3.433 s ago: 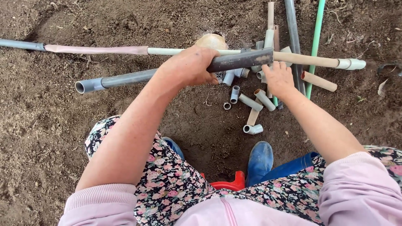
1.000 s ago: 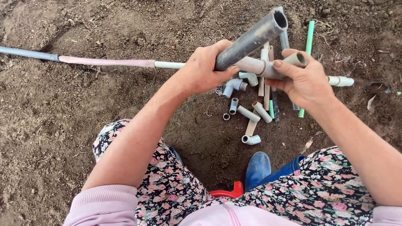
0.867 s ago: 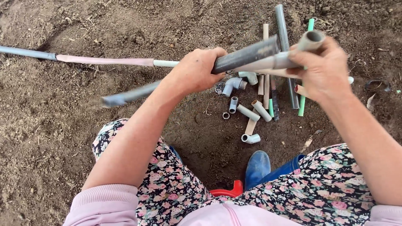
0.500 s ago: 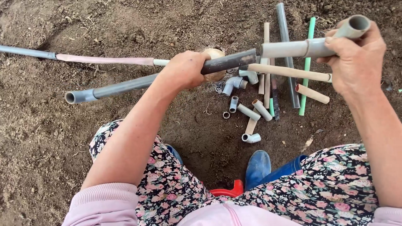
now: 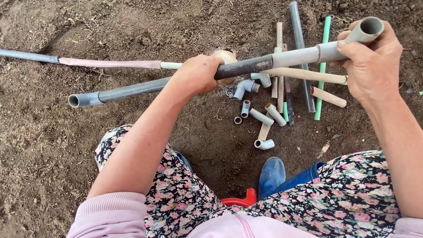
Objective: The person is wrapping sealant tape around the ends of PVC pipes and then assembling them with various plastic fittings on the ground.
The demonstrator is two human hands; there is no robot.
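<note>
bare soil (image 5: pixel 66 167) lies open on the left. ahead, the held pipe (image 5: pixel 246 66) crosses above a clutter of fittings (image 5: pixel 260 117) and rods (image 5: pixel 324 66), blocking straight reach down.

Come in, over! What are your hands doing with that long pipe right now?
Left hand shut around grey pipe mid-length. Right hand grips elbow fitting on its end. Pipe held above loose fittings on soil.

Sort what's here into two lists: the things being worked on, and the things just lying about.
In hand:
- grey pipe, gripped by left hand
- pipe's open end, held by right hand

Lying about:
- loose elbow fitting
- short pipe offcuts
- green tube
- long pipe on soil
</note>
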